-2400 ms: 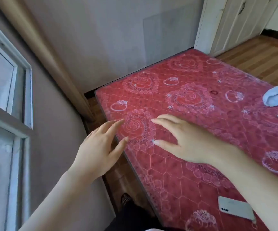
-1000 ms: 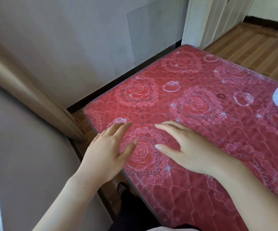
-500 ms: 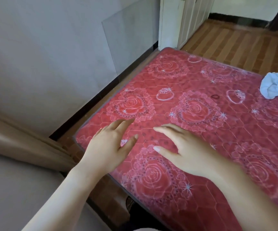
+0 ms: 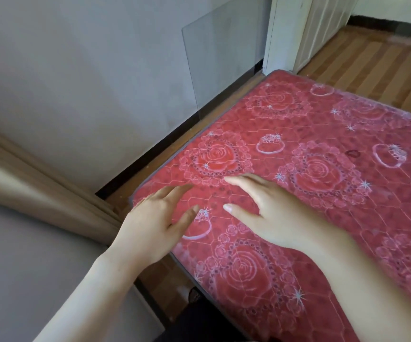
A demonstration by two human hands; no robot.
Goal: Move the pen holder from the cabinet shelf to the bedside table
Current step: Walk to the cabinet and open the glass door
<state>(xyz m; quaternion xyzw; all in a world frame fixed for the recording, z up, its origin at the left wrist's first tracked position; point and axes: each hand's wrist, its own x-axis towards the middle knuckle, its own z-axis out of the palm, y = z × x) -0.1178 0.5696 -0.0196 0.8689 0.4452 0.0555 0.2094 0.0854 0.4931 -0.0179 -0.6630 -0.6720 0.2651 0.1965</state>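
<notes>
No pen holder, cabinet shelf or bedside table shows in this view. My left hand (image 4: pixel 152 220) is held out over the near left corner of a red rose-patterned mattress (image 4: pixel 322 193), fingers apart and holding nothing. My right hand (image 4: pixel 271 213) hovers just to its right above the same mattress, also spread and holding nothing. The two hands are apart, thumbs pointing toward each other.
A clear glass pane (image 4: pixel 224 50) leans against the grey wall (image 4: pixel 76 70) behind the mattress. A white door frame and doors (image 4: pixel 305 30) stand at the upper right beside wooden flooring (image 4: pixel 377 60). A beige curtain (image 4: pixel 34 183) hangs at the left.
The view has swung right: the window has left the frame, and the phone and the white cloth on the mattress are out of sight. Both hands keep the same spread pose.
</notes>
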